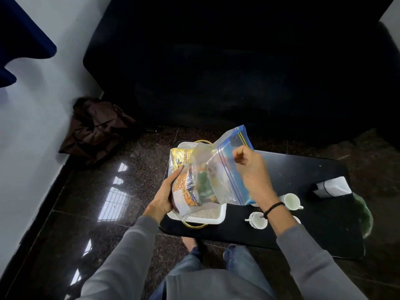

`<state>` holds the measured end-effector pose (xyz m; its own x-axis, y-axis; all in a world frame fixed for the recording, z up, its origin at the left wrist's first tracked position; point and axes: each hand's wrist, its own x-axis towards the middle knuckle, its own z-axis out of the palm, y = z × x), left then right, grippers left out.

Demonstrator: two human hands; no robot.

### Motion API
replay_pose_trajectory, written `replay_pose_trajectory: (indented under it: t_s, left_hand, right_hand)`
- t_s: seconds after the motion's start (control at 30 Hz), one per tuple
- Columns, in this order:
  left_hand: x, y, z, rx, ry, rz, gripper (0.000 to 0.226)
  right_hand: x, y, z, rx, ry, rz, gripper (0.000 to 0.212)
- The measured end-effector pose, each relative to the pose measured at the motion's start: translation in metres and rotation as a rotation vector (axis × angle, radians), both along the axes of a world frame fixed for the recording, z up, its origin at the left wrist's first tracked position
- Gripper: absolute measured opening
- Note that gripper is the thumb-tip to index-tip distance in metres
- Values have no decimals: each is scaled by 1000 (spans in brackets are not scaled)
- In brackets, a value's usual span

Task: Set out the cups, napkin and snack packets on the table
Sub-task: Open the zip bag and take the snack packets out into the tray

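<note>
I hold a clear zip bag [218,169] with blue seal lines above a white tray [214,218] at the left end of a black table [303,180]. Several snack packets [188,187] show inside the bag, orange, yellow and green. My left hand [162,198] grips the bag's lower end around the packets. My right hand [251,167] pinches the bag's open top edge. White cups stand on the table to the right: one [290,201] beyond my right wrist, another [257,220] beneath it. A white napkin holder [331,187] sits further right.
A woven mat lines the tray, which has gold handles [194,225]. A dark sofa [238,72] stands behind the table. A brown bag [95,128] lies on the speckled floor by the white wall. A green glass object [365,215] sits at the table's right edge. My feet are below the table.
</note>
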<state>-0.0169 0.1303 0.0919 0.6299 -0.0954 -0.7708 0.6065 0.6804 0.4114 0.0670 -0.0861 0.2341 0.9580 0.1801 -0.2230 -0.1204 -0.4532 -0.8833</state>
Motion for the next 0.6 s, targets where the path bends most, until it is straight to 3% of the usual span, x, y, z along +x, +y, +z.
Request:
replay_pose_trajectory:
  t_s: [0.13,0.27,0.3,0.5,0.6]
  left_hand:
    - [-1,-4,3,-51,-32,-30,63]
    - [-1,-7,3,-101,-41,-2,55]
    - [0,-8,1,-112,-46,7,55]
    - [1,-9,-7,-98,-55,68,63]
    - [0,-5,-20,-90,-63,81,63]
  right_hand:
    - [4,4,3,9,303,29,24]
    - [3,0,3,47,446,-144,35]
    - [2,-2,4,46,503,-135,26]
    - [-3,-3,-16,95,803,-195,46]
    - [-1,2,-26,129,831,-137,26]
